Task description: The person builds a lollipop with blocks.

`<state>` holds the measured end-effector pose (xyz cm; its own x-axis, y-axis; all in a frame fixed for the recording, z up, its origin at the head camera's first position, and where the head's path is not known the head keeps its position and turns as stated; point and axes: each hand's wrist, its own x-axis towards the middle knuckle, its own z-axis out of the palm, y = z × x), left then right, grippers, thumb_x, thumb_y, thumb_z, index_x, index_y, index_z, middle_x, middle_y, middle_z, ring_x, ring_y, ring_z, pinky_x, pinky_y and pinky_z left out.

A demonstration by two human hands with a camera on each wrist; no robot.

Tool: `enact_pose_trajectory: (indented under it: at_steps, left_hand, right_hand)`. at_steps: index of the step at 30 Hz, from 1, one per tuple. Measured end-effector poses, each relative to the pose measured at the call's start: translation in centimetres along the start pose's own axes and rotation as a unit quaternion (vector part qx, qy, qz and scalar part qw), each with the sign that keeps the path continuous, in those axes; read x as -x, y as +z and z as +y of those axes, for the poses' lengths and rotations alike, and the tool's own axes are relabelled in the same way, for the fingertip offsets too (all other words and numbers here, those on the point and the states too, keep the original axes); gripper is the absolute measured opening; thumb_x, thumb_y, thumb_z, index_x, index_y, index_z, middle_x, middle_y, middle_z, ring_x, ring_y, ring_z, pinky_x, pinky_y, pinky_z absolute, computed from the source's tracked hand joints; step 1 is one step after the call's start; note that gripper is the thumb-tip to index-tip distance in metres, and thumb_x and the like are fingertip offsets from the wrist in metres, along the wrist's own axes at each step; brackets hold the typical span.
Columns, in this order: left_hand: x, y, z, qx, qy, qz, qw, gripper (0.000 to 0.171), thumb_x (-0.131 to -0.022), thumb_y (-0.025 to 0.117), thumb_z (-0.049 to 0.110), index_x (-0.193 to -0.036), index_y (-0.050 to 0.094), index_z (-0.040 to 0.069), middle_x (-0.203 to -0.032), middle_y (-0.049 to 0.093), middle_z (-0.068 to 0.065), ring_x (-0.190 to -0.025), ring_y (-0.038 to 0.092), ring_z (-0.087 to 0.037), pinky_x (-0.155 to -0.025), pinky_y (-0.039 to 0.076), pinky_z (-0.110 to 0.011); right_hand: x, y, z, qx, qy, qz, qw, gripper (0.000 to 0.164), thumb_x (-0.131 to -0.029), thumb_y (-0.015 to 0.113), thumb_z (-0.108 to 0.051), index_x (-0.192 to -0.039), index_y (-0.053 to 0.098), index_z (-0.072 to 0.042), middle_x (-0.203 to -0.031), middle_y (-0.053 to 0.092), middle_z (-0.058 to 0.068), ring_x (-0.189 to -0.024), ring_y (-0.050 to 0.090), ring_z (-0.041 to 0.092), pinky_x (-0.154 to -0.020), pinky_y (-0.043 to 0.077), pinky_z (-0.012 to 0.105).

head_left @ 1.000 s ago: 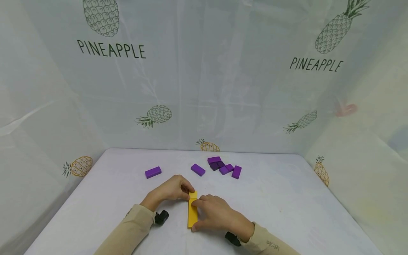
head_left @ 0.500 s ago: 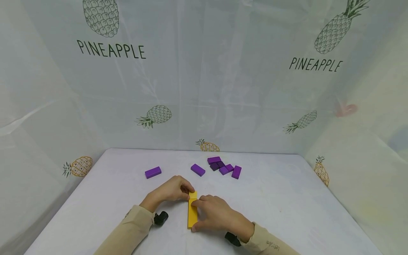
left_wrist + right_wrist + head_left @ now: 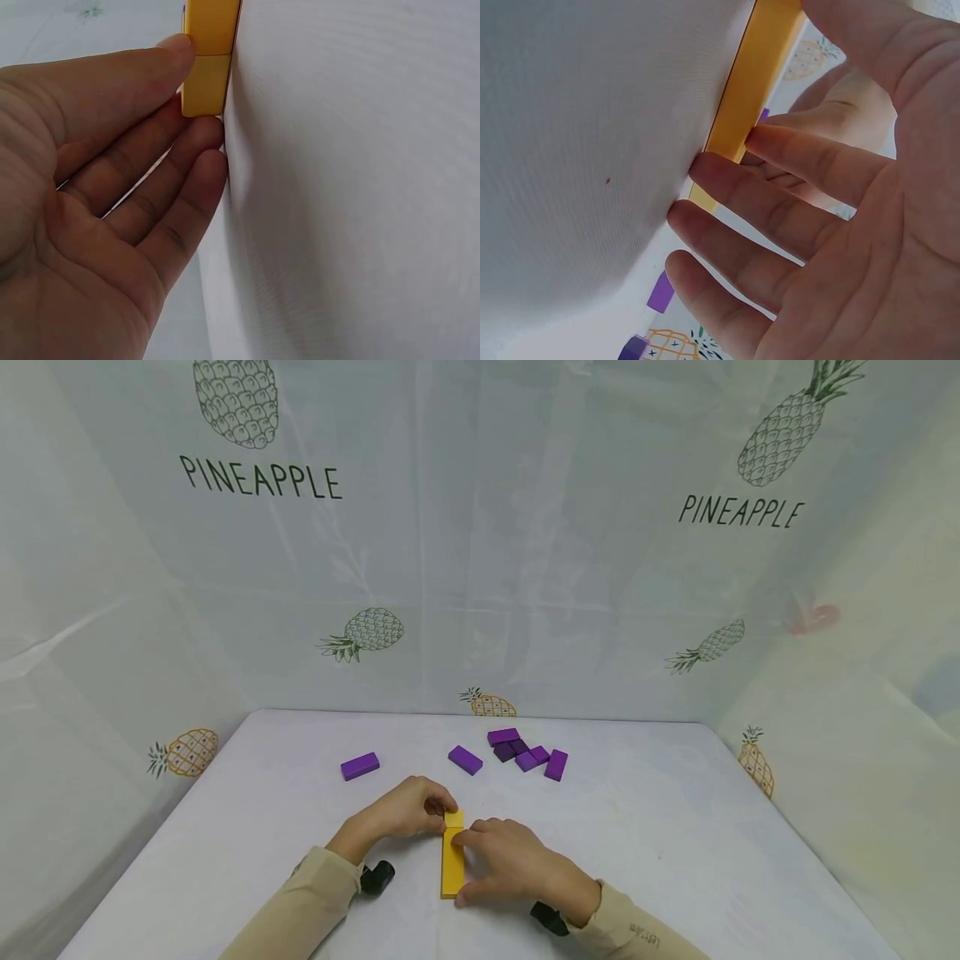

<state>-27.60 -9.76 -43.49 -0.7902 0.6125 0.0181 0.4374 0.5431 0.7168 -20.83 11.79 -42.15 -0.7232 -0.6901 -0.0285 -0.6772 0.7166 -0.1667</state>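
A long yellow block (image 3: 453,864) lies lengthwise on the white tabletop. At its far end sits a shorter yellow piece (image 3: 453,818); a thin seam between them shows in the left wrist view. My left hand (image 3: 408,806) pinches the short piece from the left and far side, its thumb (image 3: 176,60) beside the seam. Over the long block's right side, my right hand (image 3: 510,864) is spread with fairly straight fingers. Its index fingertip (image 3: 761,139) and middle fingertip (image 3: 705,165) touch the block; the thumb is at the near right corner.
Farther back lie a purple block (image 3: 360,766) on the left, another purple block (image 3: 466,760) in the middle and a cluster of purple blocks (image 3: 517,750) to its right. A white pineapple-printed sheet (image 3: 480,568) surrounds the table.
The right thumb has shifted slightly to the right at the near end of the long block. Both hands otherwise stay in place, and the yellow and purple blocks have not visibly moved.
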Motion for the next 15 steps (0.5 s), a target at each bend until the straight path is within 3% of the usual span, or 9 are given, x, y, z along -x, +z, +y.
enact_pose_trajectory:
  at_steps: [15]
  left_hand:
    - [0.1, 0.04, 0.15, -0.01, 0.003, 0.002, 0.9999, 0.021, -0.081, 0.075, 0.007, -0.102, 0.073, 0.012, -0.09, 0.067, 0.005, -0.079, 0.057, -0.011, -0.075, 0.051, -0.023]
  right_hand:
    - [0.08, -0.23, -0.31, -0.004, 0.006, -0.001, 1.0, 0.069, -0.071, 0.072, -0.065, -0.124, 0.062, -0.022, -0.111, 0.062, -0.008, -0.094, 0.056, 0.009, -0.08, 0.05, 0.029]
